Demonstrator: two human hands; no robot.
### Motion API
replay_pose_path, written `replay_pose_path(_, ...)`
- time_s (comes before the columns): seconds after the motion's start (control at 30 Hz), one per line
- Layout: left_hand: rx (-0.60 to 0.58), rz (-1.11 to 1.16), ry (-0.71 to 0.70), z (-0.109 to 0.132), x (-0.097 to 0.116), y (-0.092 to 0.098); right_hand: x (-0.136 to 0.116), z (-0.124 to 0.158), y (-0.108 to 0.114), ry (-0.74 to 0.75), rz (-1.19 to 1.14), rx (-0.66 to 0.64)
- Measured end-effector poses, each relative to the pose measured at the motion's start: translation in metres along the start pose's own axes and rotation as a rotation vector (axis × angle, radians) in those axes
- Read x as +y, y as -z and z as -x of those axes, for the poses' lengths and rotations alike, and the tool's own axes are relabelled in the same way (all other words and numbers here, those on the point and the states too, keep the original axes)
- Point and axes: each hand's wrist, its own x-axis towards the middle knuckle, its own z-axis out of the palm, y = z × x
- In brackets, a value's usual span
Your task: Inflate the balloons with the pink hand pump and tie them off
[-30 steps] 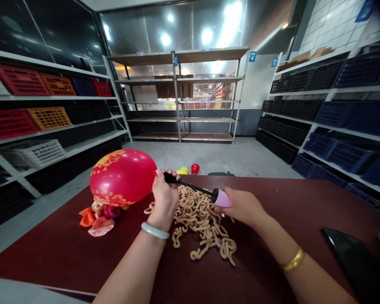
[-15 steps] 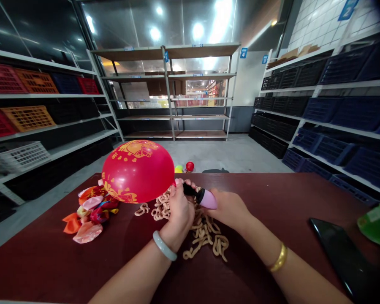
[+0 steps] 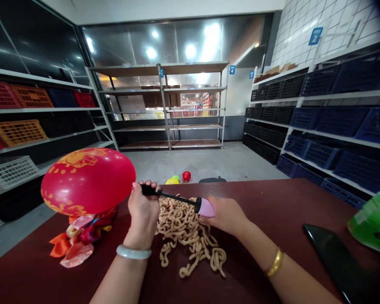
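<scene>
A hand balloon pump [image 3: 205, 207] stretches between my hands, its thin black rod drawn out. My right hand [image 3: 226, 215] is wrapped round its lilac end. My left hand [image 3: 144, 207] closes round the black end and pinches the neck of a red balloon [image 3: 88, 181] there. The balloon is swollen, printed in yellow, and hangs to the left over the table. Beneath the pump lies a heap of tan, curly, uninflated long balloons or similar strands [image 3: 190, 234]; I cannot tell which. Several limp coloured balloons [image 3: 77, 242] lie under the inflated one.
The dark red table [image 3: 256, 261] holds a black phone or tablet [image 3: 332, 257] and a green bag or container [image 3: 373, 221] at the right. Beyond its far edge are a small red balloon [image 3: 186, 176] and yellow-green ones on the floor. Shelves with crates [image 3: 329, 154] line the sides.
My left hand has moved left with the black end and the balloon, drawing the pump's rod out. The right hand stays round the lilac end. The view has tilted up slightly.
</scene>
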Motion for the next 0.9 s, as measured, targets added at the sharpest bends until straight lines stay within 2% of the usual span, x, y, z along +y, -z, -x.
replay_pose_path(0.1, -0.023, 0.016, -0.007, 0.012, -0.011, -0.004, -0.001, 0.002, -0.001, 0.025, 0.026, 0.042)
replay_pose_path(0.23, -0.067, 0.023, 0.085, 0.037, -0.038, -0.009, -0.007, 0.005, -0.003, 0.007, 0.035, 0.07)
replay_pose_path(0.43, -0.08, 0.03, 0.229, 0.071, -0.069, -0.011, -0.015, 0.007, -0.002, -0.018, -0.004, -0.002)
replay_pose_path(0.53, -0.067, 0.024, 0.24, 0.073, -0.07, -0.012, -0.015, 0.007, -0.001, -0.011, -0.041, -0.039)
replay_pose_path(0.7, -0.007, 0.021, 0.258, 0.065, -0.066, -0.01, -0.014, 0.007, 0.0, 0.094, -0.015, -0.021)
replay_pose_path(0.9, -0.056, -0.002, 0.306, 0.072, -0.071, -0.008, -0.015, 0.009, 0.003, 0.165, 0.042, -0.017)
